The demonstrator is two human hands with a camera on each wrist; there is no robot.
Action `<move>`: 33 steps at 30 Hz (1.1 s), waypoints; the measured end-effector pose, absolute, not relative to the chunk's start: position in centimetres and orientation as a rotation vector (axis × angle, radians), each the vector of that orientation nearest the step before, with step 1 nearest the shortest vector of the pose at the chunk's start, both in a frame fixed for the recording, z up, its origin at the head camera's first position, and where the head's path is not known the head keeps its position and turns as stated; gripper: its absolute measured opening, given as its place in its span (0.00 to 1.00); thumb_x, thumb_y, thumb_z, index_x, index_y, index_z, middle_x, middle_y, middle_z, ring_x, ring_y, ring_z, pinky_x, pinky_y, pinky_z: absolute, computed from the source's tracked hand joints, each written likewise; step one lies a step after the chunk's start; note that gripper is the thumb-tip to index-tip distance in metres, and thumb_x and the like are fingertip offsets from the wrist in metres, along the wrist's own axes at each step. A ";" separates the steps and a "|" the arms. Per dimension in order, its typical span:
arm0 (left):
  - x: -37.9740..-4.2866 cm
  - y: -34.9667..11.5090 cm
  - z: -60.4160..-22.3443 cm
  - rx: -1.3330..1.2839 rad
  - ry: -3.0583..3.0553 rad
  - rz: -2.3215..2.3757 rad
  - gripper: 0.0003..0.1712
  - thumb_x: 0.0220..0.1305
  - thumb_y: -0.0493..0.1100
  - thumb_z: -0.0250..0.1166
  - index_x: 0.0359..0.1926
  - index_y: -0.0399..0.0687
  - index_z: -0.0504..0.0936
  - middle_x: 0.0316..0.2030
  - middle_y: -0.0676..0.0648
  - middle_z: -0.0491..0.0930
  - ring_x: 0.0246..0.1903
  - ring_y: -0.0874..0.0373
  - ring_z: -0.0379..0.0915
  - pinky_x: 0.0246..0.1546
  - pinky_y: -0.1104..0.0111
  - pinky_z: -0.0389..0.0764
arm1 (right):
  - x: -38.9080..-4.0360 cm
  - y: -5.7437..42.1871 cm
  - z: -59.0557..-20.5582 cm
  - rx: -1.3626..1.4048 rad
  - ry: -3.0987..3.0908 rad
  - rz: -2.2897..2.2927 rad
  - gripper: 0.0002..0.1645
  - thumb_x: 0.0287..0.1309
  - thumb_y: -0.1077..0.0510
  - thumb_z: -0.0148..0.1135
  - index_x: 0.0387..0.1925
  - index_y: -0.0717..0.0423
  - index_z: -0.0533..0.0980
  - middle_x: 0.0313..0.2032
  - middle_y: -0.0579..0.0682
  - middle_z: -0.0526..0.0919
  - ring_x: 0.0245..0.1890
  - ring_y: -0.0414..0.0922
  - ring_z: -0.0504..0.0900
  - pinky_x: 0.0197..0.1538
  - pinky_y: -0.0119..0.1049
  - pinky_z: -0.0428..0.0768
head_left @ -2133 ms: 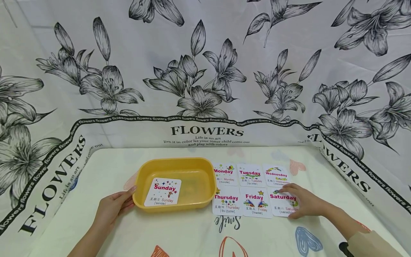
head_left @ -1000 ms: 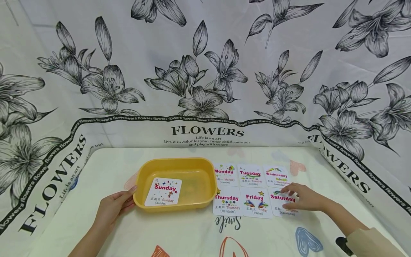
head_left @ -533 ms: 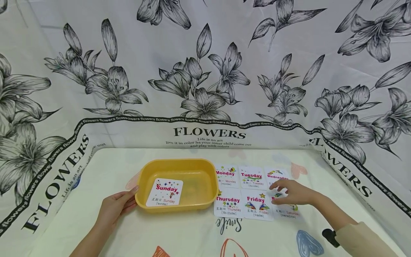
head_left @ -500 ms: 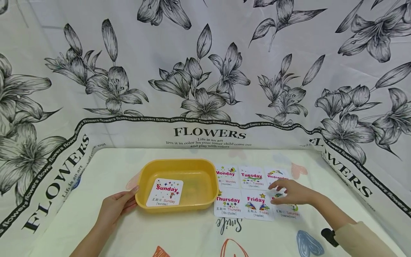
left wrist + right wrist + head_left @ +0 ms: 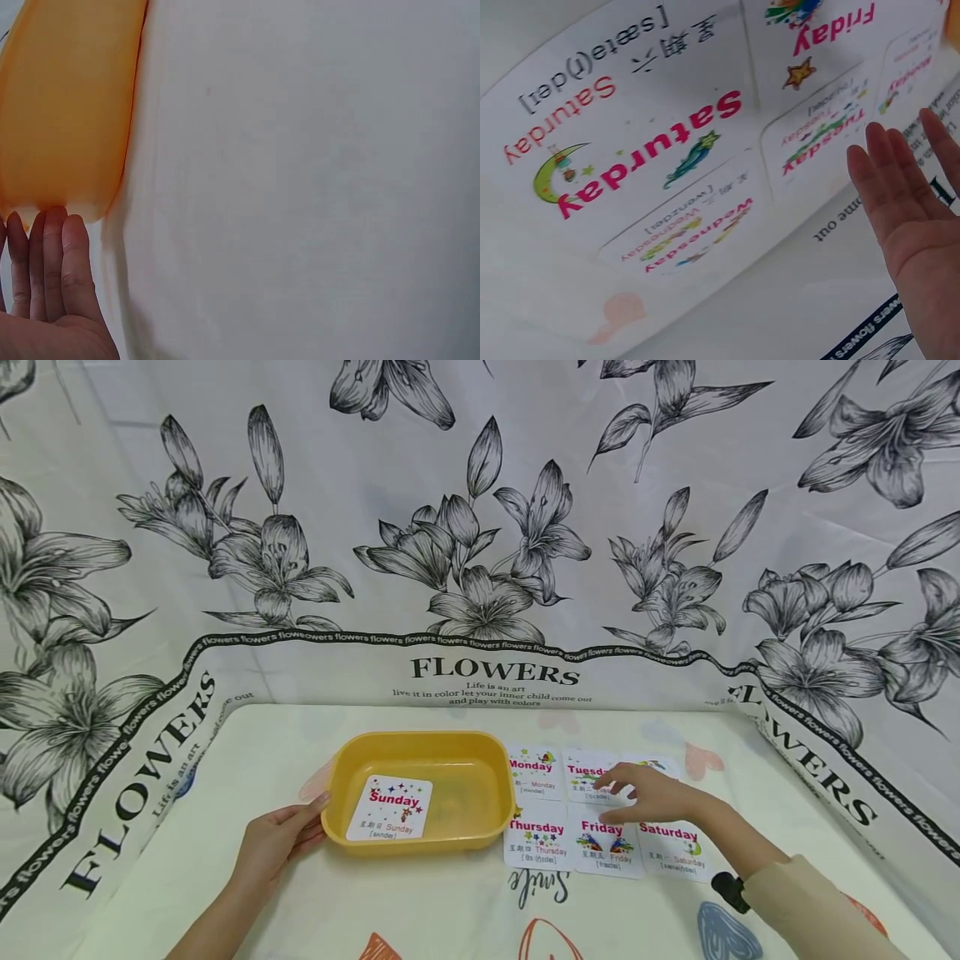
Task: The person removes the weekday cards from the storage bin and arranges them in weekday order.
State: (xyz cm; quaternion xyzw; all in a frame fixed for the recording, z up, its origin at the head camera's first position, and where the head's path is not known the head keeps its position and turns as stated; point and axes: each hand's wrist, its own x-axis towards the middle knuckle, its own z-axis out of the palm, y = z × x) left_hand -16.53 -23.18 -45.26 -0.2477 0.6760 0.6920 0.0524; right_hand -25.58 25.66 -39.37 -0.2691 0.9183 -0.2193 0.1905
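A yellow plastic basin (image 5: 450, 839) stands left of the middle, with a white "Sunday" card (image 5: 392, 810) lying in it. My left hand (image 5: 277, 843) touches the basin's left end; its fingers are straight against the outer wall in the left wrist view. To the right of the basin, day cards lie in two rows: Monday (image 5: 532, 785), Tuesday (image 5: 581, 760) and a mostly covered Wednesday at the back, Thursday (image 5: 540, 852), Friday (image 5: 609, 856) and Saturday (image 5: 678, 852) in front. My right hand (image 5: 660, 797) is over the cards, fingers spread and loosely bent, holding nothing.
A pale cloth (image 5: 435, 910) printed with hearts covers the table. Behind it hangs a white curtain (image 5: 315, 485) with black flower drawings. The nearest cards sit right against the basin's right rim. A black band (image 5: 729, 891) is on the right wrist.
My right hand has moved left from the Saturday card to over the Tuesday and Friday cards, uncovering Saturday and covering Wednesday. My left hand stays at the basin; the view has shifted slightly.
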 end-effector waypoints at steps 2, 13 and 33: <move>-16.5 -23.1 -45.2 -0.753 2.058 2.106 0.39 0.48 0.59 0.67 0.50 0.30 0.73 0.26 0.55 0.83 0.27 0.64 0.81 0.34 0.71 0.83 | -25.7 24.9 -39.3 -0.746 2.558 -0.637 0.35 0.47 0.41 0.65 0.52 0.56 0.71 0.51 0.52 0.74 0.50 0.53 0.74 0.51 0.51 0.77; -16.3 -23.0 -45.6 -0.761 2.070 2.096 0.39 0.48 0.60 0.67 0.49 0.30 0.74 0.26 0.55 0.84 0.27 0.64 0.81 0.34 0.72 0.83 | -26.8 20.4 -38.7 -0.818 2.521 -0.672 0.33 0.46 0.41 0.66 0.52 0.53 0.72 0.51 0.50 0.75 0.49 0.50 0.74 0.51 0.48 0.78; -16.6 -23.2 -45.3 -0.746 2.077 2.098 0.36 0.49 0.60 0.67 0.47 0.32 0.76 0.26 0.56 0.83 0.27 0.65 0.81 0.34 0.73 0.83 | -27.5 11.7 -37.2 -1.156 2.471 -0.749 0.29 0.48 0.47 0.65 0.52 0.54 0.73 0.46 0.47 0.77 0.48 0.47 0.75 0.51 0.41 0.78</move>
